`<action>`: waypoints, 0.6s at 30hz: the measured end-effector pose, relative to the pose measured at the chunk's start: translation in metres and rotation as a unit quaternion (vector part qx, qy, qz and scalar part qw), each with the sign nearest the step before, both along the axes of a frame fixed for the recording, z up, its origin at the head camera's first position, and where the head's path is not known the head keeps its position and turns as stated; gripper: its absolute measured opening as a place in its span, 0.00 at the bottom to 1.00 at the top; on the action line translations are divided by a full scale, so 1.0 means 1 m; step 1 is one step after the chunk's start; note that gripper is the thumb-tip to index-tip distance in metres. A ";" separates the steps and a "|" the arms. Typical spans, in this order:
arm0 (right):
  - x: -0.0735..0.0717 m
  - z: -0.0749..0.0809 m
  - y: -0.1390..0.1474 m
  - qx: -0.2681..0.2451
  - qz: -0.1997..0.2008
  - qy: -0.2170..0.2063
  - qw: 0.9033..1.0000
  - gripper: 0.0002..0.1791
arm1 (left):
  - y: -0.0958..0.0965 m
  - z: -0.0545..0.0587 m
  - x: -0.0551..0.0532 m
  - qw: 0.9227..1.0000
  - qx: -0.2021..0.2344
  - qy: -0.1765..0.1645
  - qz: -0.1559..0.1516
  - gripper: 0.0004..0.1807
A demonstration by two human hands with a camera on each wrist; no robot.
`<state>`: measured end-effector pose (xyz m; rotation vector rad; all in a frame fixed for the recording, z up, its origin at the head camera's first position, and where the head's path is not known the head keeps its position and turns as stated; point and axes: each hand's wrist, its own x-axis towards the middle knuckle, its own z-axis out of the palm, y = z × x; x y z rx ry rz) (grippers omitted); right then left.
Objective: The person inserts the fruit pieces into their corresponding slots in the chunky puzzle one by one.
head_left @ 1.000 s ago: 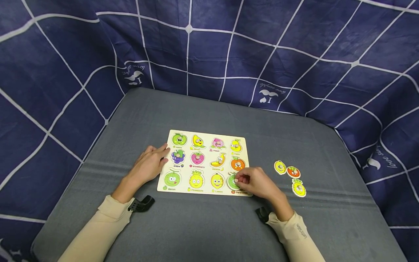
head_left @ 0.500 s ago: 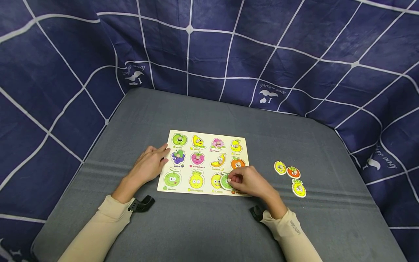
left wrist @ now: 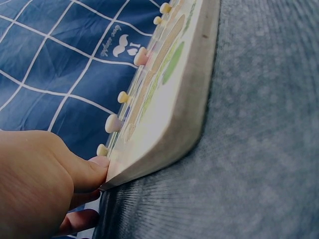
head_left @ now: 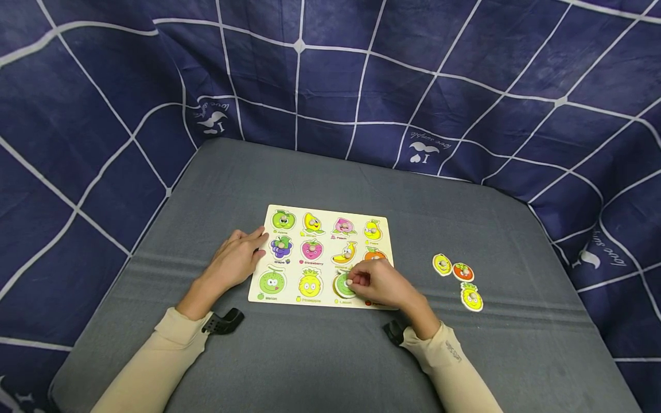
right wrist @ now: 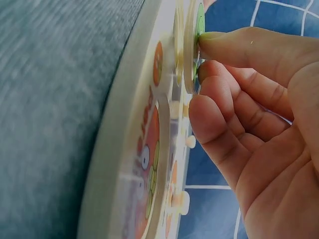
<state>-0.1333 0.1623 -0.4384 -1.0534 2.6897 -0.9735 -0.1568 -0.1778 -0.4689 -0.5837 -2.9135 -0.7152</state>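
Head cam: R grip [head_left: 382,282] pinches round green pc [head_left: 340,284] just above near row of fruit bd [head_left: 291,287]; L grip [head_left: 232,262], fingers loose, touches its left edge; 3 pcs [head_left: 463,271] on tabletop [head_left: 310,367], right.

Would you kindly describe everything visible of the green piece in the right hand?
The green piece is a thin, roundish disc, apparently wood, green printed face up, edge pale. The right hand pinches it, hiding part of the face, over the place with the Lemon label in the front row of the puzzle board. Whether it touches that is unclear.
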 end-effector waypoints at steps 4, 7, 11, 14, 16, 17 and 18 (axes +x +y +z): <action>-0.002 -0.001 -0.004 -0.002 0.006 -0.004 1.000 0.05 | 0.000 0.000 0.000 1.000 -0.001 -0.002 0.000 0.22; -0.004 -0.002 -0.010 -0.001 0.013 -0.004 1.000 0.05 | 0.000 0.000 0.000 1.000 -0.002 0.000 -0.002 0.22; -0.006 0.000 -0.019 0.003 0.018 0.000 1.000 0.04 | -0.001 0.000 0.000 1.000 -0.002 0.001 -0.003 0.22; -0.007 0.001 -0.026 0.005 0.019 0.003 1.000 0.03 | -0.001 0.000 -0.001 1.000 -0.002 0.003 -0.004 0.22; -0.008 0.001 -0.031 0.004 0.021 0.001 1.000 0.03 | -0.001 0.000 -0.001 1.000 -0.003 0.004 -0.005 0.22; -0.009 0.001 -0.033 0.003 0.023 -0.001 1.000 0.03 | -0.001 0.000 -0.001 1.000 -0.004 0.004 -0.005 0.22; -0.009 0.000 -0.036 0.001 0.024 -0.003 1.000 0.03 | -0.001 0.000 -0.001 1.000 -0.004 0.004 -0.005 0.23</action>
